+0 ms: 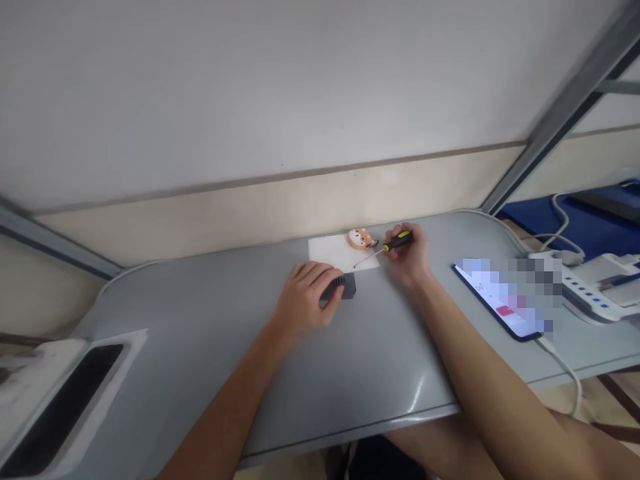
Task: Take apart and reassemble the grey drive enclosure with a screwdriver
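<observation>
My left hand [307, 297] is closed around a small dark grey box with slots [349, 287], which rests on the grey table. Part of the box is hidden under the fingers. In my right hand [410, 257] is a screwdriver [399, 241] with a black and yellow handle. Its thin shaft slants down to the left, and a tiny dark piece, perhaps a screw, shows at the tip over a white sheet of paper [327, 250]. On that sheet, close to the shaft, lies a round orange and white animal-faced item [360, 238] with a dark loop.
A lit phone [500, 303] with a white cable lies right of my right forearm. Beyond it stands a white power strip [585, 293] with plugs and cables. A black slab-like object [65, 407] lies on white material at the left. The wall [280, 207] rises behind the table.
</observation>
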`<state>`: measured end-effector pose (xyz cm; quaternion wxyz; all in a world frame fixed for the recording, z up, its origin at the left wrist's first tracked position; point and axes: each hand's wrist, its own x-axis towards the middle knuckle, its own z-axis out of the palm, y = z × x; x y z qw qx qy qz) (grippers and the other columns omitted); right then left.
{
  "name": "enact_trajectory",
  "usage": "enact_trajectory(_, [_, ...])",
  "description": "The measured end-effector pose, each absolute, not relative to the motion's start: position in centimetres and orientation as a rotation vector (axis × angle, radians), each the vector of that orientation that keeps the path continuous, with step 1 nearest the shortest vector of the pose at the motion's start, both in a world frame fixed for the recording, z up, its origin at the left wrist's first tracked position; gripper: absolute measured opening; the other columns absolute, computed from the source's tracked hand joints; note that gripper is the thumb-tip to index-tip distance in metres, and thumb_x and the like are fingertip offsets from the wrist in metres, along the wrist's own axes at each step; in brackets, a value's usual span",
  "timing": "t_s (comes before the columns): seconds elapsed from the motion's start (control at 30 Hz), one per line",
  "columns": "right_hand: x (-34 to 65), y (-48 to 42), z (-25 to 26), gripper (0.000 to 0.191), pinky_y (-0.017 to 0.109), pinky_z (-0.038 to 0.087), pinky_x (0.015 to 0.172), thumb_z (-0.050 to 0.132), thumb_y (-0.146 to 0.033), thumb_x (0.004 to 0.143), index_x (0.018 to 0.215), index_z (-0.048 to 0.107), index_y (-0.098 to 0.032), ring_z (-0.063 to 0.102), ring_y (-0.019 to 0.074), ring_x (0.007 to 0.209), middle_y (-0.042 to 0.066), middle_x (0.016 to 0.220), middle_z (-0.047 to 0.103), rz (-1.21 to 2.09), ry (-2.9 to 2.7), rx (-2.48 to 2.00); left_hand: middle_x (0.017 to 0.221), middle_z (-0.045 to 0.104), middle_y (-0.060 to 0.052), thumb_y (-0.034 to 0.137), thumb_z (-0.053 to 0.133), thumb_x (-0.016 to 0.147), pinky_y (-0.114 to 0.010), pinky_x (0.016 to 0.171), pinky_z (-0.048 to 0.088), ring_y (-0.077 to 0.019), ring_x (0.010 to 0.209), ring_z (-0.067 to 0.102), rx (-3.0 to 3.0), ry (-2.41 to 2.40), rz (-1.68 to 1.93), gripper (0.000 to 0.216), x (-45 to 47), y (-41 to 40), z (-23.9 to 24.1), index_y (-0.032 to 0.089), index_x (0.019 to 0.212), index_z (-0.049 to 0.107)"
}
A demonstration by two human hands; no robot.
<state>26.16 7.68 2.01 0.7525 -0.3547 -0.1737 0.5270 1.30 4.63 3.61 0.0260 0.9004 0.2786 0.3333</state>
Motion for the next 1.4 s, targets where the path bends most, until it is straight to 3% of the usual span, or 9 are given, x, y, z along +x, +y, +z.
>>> enact_trajectory(0.67, [25.5, 8.0, 1.3, 0.015, 0.017, 0.026, 0.032, 0.063, -0.027, 0.075, 0.064, 0.055, -0.019, 0.048, 0.0086, 0.05, 0.0, 0.063, 0.055, 1.131, -0.384, -0.817, 0.111, 0.077, -0.007, 0.027, 0.059, 0.1, -0.038, 0.088, 0.049, -0.0227, 0.1, 0.07, 2.837, 0.87, 1.096, 0.024, 1.6, 4.8, 2.7, 0.02, 0.122, 0.064])
enact_trajectory(1.17, [25.7, 7.9, 1.3, 0.014, 0.018, 0.026, 0.033, 0.06, -0.027, 0.073, 0.063, 0.057, -0.018, 0.049, 0.009, 0.052, 0.0, 0.064, 0.055, 1.104, -0.388, -0.839, 0.098, 0.073, -0.005, 0.023, 0.058, 0.099, -0.036, 0.082, 0.049, -0.0199, 0.091, 0.068, 2.938, 0.85, 1.082, 0.02, 1.5, 4.9, 2.8, 0.021, 0.114, 0.071])
enact_trajectory(1.4, [25.8, 8.4, 0.5, 0.015, 0.021, 0.027, 0.037, 0.061, -0.031, 0.074, 0.064, 0.059, -0.019, 0.045, 0.009, 0.05, 0.0, 0.064, 0.057, 1.085, -0.395, -0.897, 0.121, 0.076, -0.007, 0.026, 0.059, 0.1, -0.041, 0.094, 0.05, -0.0228, 0.106, 0.07, 2.791, 0.828, 0.928, 0.03, 0.6, 5.0, 3.5, 0.022, 0.128, 0.066])
